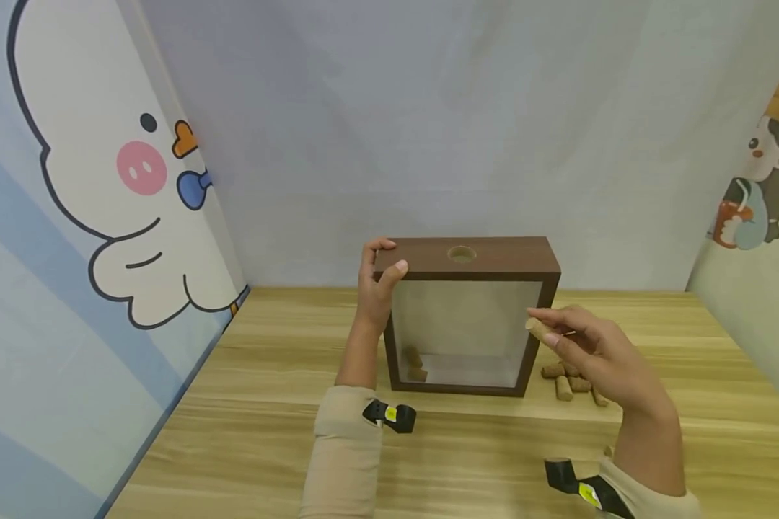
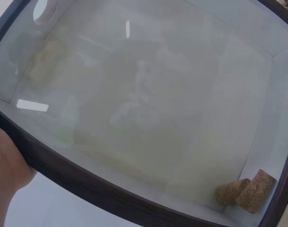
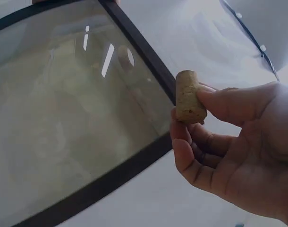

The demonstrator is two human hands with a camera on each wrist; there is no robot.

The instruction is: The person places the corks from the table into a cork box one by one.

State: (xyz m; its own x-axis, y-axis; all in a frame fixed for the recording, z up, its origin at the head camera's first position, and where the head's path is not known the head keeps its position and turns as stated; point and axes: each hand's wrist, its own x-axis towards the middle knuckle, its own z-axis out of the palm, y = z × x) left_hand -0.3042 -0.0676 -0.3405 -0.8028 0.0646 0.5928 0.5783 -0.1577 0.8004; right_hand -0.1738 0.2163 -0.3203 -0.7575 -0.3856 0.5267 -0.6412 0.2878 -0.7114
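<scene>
Tan cork (image 3: 187, 97) near upright brown box (image 1: 506, 254)

Soft, even light in the head view; glare and haze in both wrist views.
The bench (image 1: 266, 432) takes a muted yellowish light with only faint, soft-edged shadows. In the left wrist view, small white reflections mark the hazy glass pane (image 2: 172, 94), and the dark frame (image 2: 78, 175) bows with lens distortion. The right wrist view is brightest at upper right, where the pale background (image 3: 205, 28) washes out toward white; slanting bright streaks cross the glass, and the right hand (image 3: 243, 146) shows shading between its fingers.
</scene>
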